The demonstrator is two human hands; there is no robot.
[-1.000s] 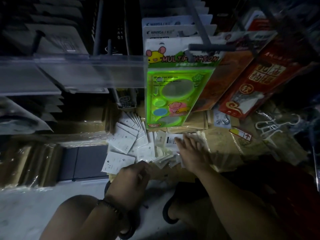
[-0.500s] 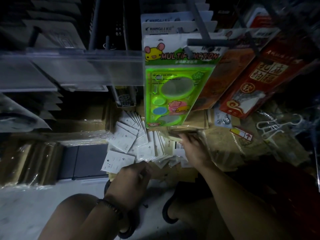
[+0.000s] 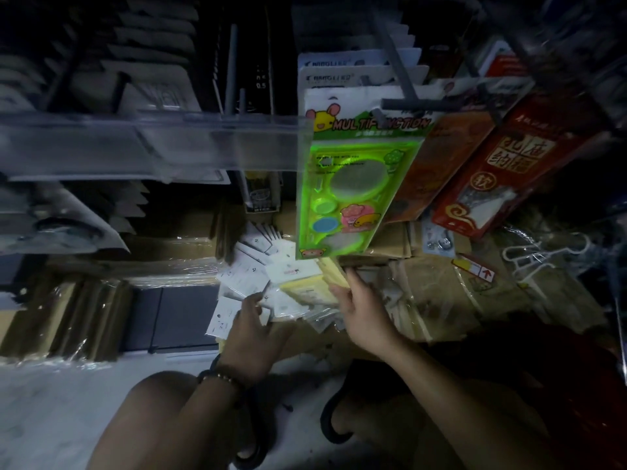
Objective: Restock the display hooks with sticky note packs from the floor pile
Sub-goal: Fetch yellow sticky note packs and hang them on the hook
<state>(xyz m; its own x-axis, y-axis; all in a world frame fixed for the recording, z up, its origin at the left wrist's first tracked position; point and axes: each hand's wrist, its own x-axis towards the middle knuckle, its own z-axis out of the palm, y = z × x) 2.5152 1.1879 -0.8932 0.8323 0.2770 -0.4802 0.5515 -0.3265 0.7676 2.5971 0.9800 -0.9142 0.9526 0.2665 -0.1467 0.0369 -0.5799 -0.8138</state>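
Right hand (image 3: 368,313) grips a yellow pack (image 3: 305,289), thumb on top, at the edge of the pile (image 3: 249,276) on the floor, just below the hanging green stencil card (image 3: 349,184). The left hand (image 3: 252,325) rests on the pile's white packs. The view is dim, so I cannot tell its grip.

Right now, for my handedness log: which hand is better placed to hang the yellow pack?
Right: the right hand grips the yellow pack; the left hand only rests on white packs.

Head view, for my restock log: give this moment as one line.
step: gathering packs | right hand: grips yellow packs | left hand: touches white packs
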